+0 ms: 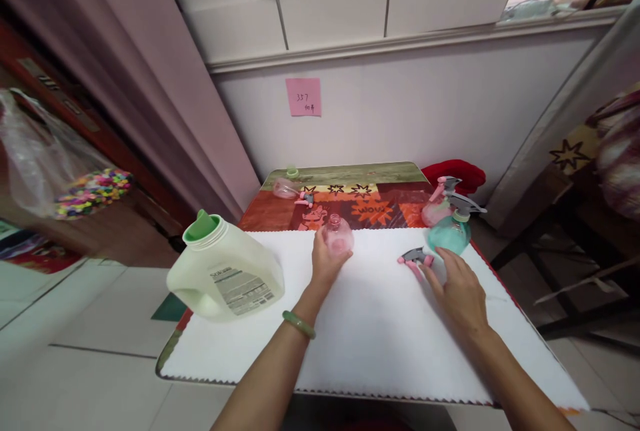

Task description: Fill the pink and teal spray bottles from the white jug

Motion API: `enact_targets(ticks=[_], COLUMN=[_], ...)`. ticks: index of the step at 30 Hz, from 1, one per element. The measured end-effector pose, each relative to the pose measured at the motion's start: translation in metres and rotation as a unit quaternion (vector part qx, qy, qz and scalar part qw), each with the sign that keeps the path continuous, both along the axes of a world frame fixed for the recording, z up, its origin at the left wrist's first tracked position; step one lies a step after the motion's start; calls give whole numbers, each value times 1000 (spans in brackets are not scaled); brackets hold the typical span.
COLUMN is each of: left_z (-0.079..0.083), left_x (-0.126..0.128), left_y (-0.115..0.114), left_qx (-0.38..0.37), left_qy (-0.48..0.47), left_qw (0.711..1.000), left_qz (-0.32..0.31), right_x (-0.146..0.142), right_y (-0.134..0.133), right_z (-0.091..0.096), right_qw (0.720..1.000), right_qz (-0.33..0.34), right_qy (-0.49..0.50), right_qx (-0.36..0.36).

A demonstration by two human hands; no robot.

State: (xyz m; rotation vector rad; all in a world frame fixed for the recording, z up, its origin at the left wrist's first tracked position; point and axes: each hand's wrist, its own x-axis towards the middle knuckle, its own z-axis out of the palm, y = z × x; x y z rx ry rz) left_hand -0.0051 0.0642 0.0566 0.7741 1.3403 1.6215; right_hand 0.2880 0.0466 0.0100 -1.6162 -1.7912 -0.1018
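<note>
My left hand (327, 259) is wrapped around a small round pink see-through bottle (341, 236), upright with its neck uncovered. A grey-and-pink trigger spray head (413, 257) is at the fingertips of my right hand (457, 287), its collar end between thumb and forefinger. Any tube below that collar is hidden by the hand. Just beyond my right hand stands a round spray bottle (449, 234) with blue-green liquid and a grey trigger top. Behind it is a pink spray bottle (436, 209) with its head on.
A large pale green jug (227, 271) with an uncovered mouth stands on the white sheet (370, 324) at left. Near the back lie a pink bottle (285, 188), another spray head (305, 199) and a green cap (293, 172). A pink note (304, 97) is on the wall.
</note>
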Motion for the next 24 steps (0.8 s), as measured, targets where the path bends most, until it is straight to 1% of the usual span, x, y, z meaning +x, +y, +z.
enact_targets(ticks=[2,6,10,12,14,15,17,19,21,22,23,24], left_z=[-12,-31,-37,-38,-36,-33,-26,-13,3,11,19,26], left_x=[2,-1,-3,-1,2,2,-3,-16,-40,-54,-69,-85], left_y=[8,17,17,7,-15,-31,-69,-109,-144,-159,-171,-181], left_qx=[15,13,10,15,41,63,124,161,169,162,149,131], left_qy=[82,190,253,288,362,413,506,565,605,612,612,606], left_qw=[997,982,967,957,931,908,854,807,766,751,740,733], left_qz=[5,-14,-38,-44,-36,-26,15,57,139,188,235,281], right_x=[1,1,-10,-20,-34,-41,-60,-82,-106,-119,-131,-142], right_y=[-8,-17,-19,-21,-25,-28,-35,-40,-40,-38,-33,-27], right_z=[0,3,6,9,13,15,20,27,35,39,42,43], right_qw=[999,995,993,990,986,983,976,965,948,942,938,937], right_qz=[20,49,73,91,118,135,171,213,250,252,238,210], right_qy=[3,-1,18,33,53,65,97,145,197,223,250,280], right_qx=[38,82,96,103,108,108,95,54,3,-13,-16,-9])
